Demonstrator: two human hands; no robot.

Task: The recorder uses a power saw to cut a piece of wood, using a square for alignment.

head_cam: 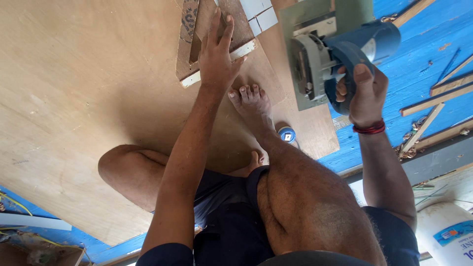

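Note:
My left hand (217, 54) lies flat, fingers spread, on a brown offcut (246, 34) and a pale wood strip (244, 50) that rest on a large plywood sheet (84, 98). My right hand (362, 91) grips the blue handle of a circular saw (335, 47), whose green-grey base plate sits on the plywood's right part. My bare foot (251, 101) presses on the sheet between the two hands. I squat on the board, knees in view.
A blue-and-white tape measure (287, 134) lies beside my foot. Loose wood strips (433, 101) and shavings lie on the blue floor (419, 49) at right. A white plastic container (446, 231) stands at bottom right. Yellow cord (15, 204) runs at bottom left.

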